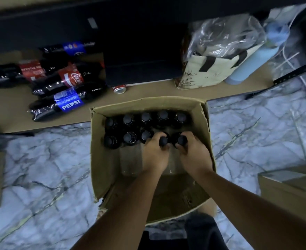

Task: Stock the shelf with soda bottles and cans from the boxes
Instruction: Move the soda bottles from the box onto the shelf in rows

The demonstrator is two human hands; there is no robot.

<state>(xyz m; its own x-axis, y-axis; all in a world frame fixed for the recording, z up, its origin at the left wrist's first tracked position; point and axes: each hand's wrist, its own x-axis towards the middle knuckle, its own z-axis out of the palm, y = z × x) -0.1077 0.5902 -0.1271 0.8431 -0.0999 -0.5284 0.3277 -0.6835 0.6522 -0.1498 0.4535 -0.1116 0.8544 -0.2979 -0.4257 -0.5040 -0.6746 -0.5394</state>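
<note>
In box on floor, near row of upright bottles: left hand and right hand, fingers curled tight round one neck each; best gripped under caps, lifted straight up, clear of neighbours.

10 boxed btls, ~4 loose btls

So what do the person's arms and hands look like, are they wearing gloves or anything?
No gloves. The left hand and right hand are bare, and both forearms are bare too, with no sleeves in view. I can't see any watch, bracelet or rings.
</note>
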